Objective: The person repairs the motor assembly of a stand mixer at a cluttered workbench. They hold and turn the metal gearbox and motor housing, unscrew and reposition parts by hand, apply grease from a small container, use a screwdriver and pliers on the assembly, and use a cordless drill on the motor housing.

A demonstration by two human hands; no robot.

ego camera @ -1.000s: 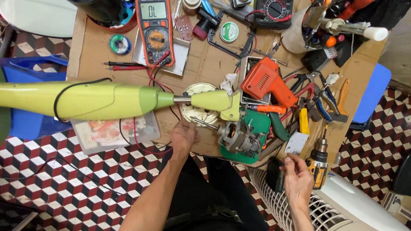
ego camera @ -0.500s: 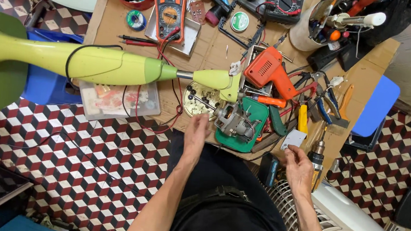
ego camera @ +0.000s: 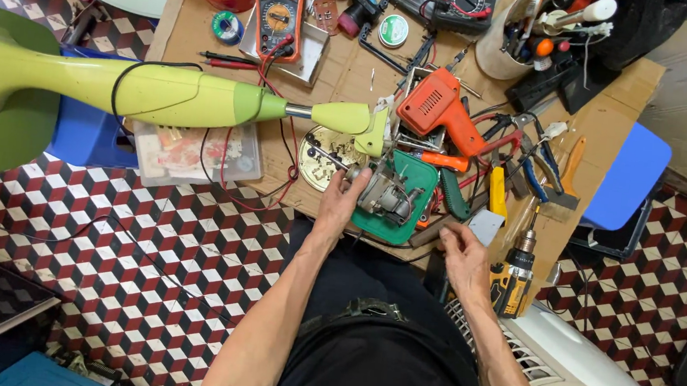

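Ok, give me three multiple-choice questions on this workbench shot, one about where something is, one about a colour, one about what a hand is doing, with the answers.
1. Where does the motor sit?
A. on the green mat
B. on the floor
C. in the clear box

2. What colour is the soldering gun?
A. blue
B. orange
C. white

3. What is the left hand doing?
A. hanging off the table
B. gripping the drill
C. touching the motor

Answers:
1. A, the motor rests on the green mat at the table's near edge.
2. B, its body is orange, lying just behind the mat.
3. C, its fingers lie on the motor's left side, while the right hand is at the table edge, apart from the drill.
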